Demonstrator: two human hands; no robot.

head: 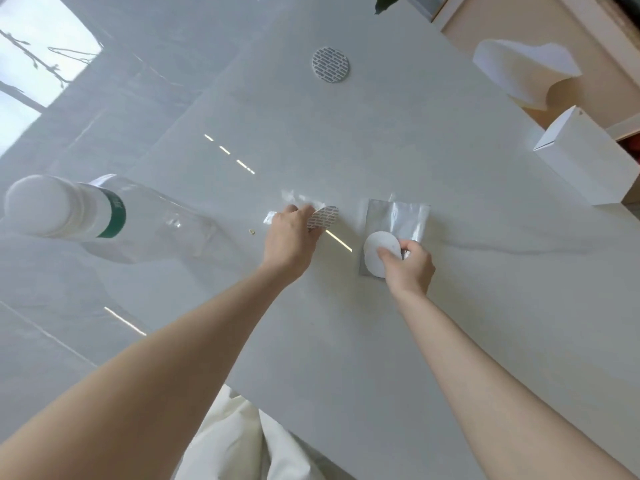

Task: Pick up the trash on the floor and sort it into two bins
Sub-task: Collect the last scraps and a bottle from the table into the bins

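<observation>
My left hand (291, 240) pinches a round printed foil seal (323, 217) just above the glossy white floor, beside a scrap of clear plastic wrap (298, 199). My right hand (408, 265) holds two round white discs (379, 252) over a flat silver foil pouch (398, 223) that lies on the floor. Another printed foil seal (330, 65) lies farther away on the floor. A clear plastic bottle (104, 216) with a white cap and green label lies on its side at the left.
A white box (588, 157) stands at the right. Beyond it a white curved paper piece (523, 72) lies by a beige wall. A tiny crumb (251, 232) sits between bottle and left hand. My white trousers (239, 441) show at the bottom.
</observation>
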